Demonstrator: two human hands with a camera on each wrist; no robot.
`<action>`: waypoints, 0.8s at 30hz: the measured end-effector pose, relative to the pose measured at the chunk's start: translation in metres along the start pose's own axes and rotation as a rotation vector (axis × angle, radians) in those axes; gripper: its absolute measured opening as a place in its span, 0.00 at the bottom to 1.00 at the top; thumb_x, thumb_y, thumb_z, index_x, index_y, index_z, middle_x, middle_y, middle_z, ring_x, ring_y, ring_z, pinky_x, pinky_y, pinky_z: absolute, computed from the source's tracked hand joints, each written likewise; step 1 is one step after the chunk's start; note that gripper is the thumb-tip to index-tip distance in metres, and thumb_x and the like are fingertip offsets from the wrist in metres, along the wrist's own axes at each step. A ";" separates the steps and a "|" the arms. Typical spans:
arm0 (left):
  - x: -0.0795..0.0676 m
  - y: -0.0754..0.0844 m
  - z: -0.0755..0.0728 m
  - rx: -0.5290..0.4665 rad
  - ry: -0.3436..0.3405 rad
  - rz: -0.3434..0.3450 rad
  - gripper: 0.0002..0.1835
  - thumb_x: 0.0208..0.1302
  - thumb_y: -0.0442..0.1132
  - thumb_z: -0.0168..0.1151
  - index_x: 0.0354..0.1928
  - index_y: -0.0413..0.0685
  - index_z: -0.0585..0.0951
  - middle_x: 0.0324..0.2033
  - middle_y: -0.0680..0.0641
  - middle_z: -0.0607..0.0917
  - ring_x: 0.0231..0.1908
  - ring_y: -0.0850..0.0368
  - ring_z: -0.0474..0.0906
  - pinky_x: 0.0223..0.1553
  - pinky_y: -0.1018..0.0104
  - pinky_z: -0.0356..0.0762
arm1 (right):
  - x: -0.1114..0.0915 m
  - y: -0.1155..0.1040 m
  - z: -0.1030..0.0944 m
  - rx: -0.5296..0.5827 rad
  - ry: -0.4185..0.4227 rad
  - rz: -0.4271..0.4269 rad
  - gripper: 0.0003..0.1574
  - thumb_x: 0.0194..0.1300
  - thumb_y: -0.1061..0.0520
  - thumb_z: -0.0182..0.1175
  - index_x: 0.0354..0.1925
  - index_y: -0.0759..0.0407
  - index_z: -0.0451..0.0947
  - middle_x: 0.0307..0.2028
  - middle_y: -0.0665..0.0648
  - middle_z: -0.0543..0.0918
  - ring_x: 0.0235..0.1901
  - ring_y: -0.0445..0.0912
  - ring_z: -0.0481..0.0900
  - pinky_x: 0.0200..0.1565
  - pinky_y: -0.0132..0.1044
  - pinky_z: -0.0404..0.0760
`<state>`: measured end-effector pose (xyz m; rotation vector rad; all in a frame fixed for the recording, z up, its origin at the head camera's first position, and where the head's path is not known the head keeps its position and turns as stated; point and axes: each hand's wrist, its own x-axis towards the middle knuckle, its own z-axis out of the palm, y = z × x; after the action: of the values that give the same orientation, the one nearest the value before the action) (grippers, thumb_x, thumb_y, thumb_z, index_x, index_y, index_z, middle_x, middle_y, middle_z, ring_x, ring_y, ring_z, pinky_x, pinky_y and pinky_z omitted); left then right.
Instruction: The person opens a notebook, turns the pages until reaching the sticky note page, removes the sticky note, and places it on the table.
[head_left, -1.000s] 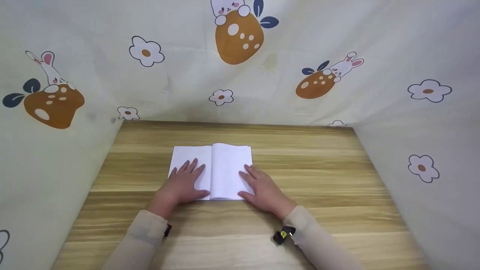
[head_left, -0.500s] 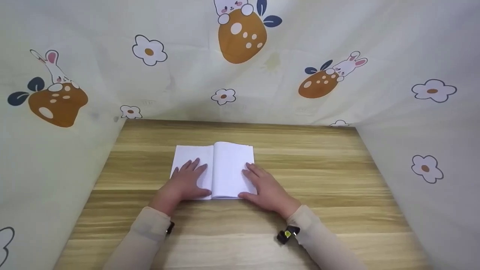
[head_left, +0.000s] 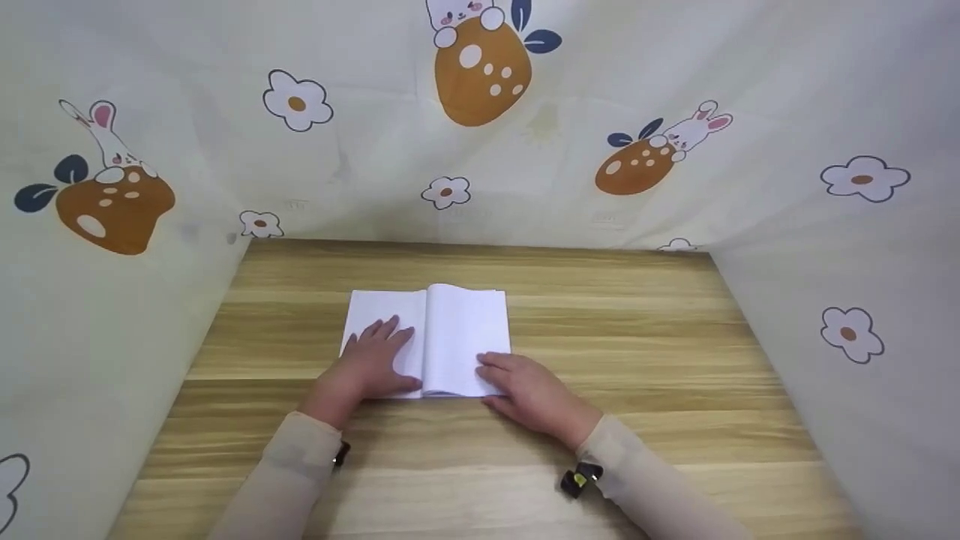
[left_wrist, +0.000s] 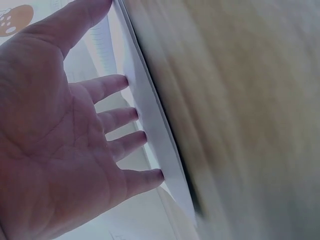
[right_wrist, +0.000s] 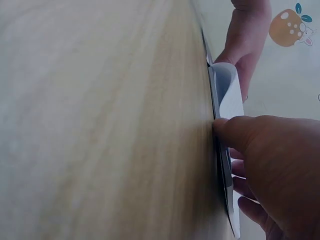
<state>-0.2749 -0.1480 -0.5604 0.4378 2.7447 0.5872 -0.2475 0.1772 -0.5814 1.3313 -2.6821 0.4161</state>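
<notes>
Nearest: two beige long sleeves [head_left: 652, 480], one per forearm. A small black device with a yellow mark [head_left: 579, 480] sits at the right cuff; a black piece [head_left: 341, 454] shows at the left cuff.

Left hand [head_left: 364, 367]: grip released, fingers spread across the left-hand page, thumb reaching toward the centre fold near the lower edge.

Right hand [head_left: 536, 390]: grip released, fingers laid on the lower outer part of the right-hand page, thumb at the lower edge near the corner.

White-paged, dark-edged paper notebook [head_left: 457, 337]: lies spread flat beneath both hands, on the middle of the worktop; the right-hand pages arch up beside the fold.

Wood-grain, yellow-brown worktop [head_left: 622, 315]: extends past the notebook on every side.

Farthest: pale cream fabric backdrop [head_left: 360, 180], printed with white flowers, rabbits and orange-brown strawberries, along the rear and both sides.
</notes>
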 end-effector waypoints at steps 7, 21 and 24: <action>0.000 0.000 0.000 -0.008 0.005 0.003 0.53 0.66 0.58 0.76 0.85 0.43 0.65 0.86 0.32 0.55 0.84 0.26 0.48 0.80 0.22 0.43 | 0.001 -0.003 0.000 -0.050 -0.004 -0.016 0.26 0.77 0.50 0.71 0.64 0.64 0.85 0.69 0.64 0.84 0.69 0.57 0.82 0.71 0.51 0.79; -0.003 0.001 -0.001 -0.021 0.003 0.002 0.52 0.65 0.58 0.77 0.85 0.42 0.67 0.86 0.31 0.56 0.84 0.26 0.49 0.79 0.21 0.44 | 0.002 -0.005 0.001 -0.092 0.078 -0.073 0.12 0.75 0.57 0.69 0.53 0.59 0.90 0.56 0.57 0.92 0.57 0.51 0.90 0.65 0.45 0.84; -0.003 0.000 -0.001 -0.022 0.000 0.001 0.52 0.66 0.58 0.77 0.85 0.43 0.66 0.86 0.31 0.56 0.84 0.26 0.48 0.80 0.21 0.43 | 0.002 -0.005 0.001 -0.082 0.095 -0.076 0.10 0.75 0.59 0.70 0.52 0.58 0.90 0.51 0.54 0.93 0.54 0.50 0.90 0.62 0.44 0.86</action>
<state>-0.2725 -0.1493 -0.5585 0.4335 2.7357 0.6168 -0.2450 0.1721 -0.5810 1.3495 -2.5341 0.3484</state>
